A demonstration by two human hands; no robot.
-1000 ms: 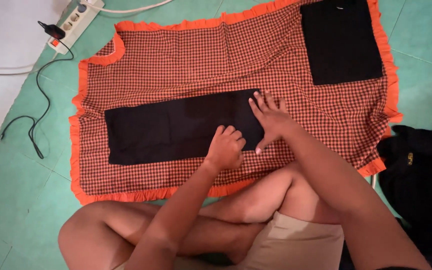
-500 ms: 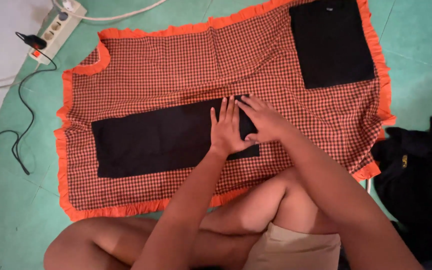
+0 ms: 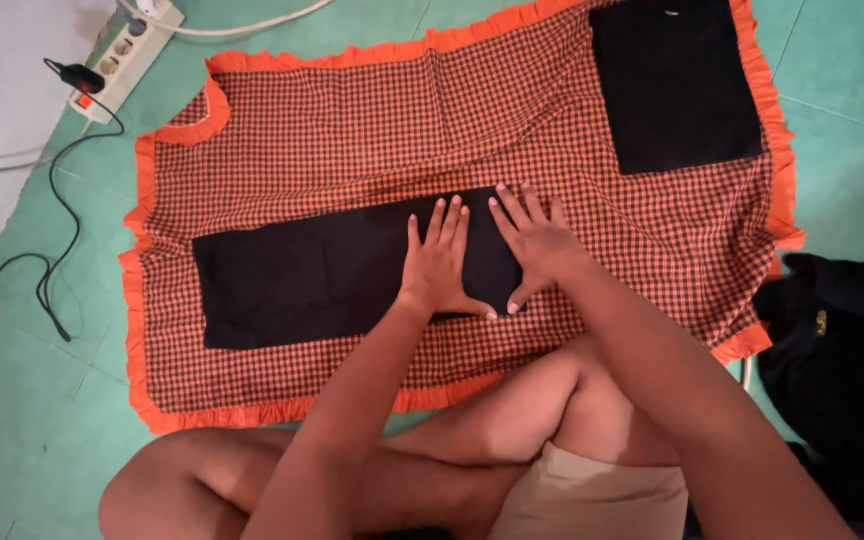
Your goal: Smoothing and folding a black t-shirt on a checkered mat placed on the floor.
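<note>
Both hands lie flat, fingers spread, on the right end of a long folded black cloth (image 3: 322, 268) that stretches across the middle of the frame. The left hand (image 3: 439, 262) presses palm-down with its fingers pointing toward the top of the picture; the right hand (image 3: 535, 243) sits just beside it, thumbs nearly touching, covering the cloth's right edge. Neither grip closes on anything: the palms are open and simply bear down, which reads as holding the fold flat and keeping its end from springing up rather than lifting it.

The black cloth rests on an orange-and-black checked mat (image 3: 372, 130) with an orange frilled border, spread on the green tiled floor (image 3: 12, 440); the mat seems to serve as a clean working surface between fabric and floor. A second, squarer black folded piece (image 3: 674, 85) lies at the upper right of the mat, well apart from the hands. At the right edge of the frame, off the mat, sits a heap of dark garments (image 3: 842, 340). At the upper left, a white power strip (image 3: 130, 55) with a black plug and cord lies on the floor. The person's bare folded legs (image 3: 432, 450) fill the lower centre.
</note>
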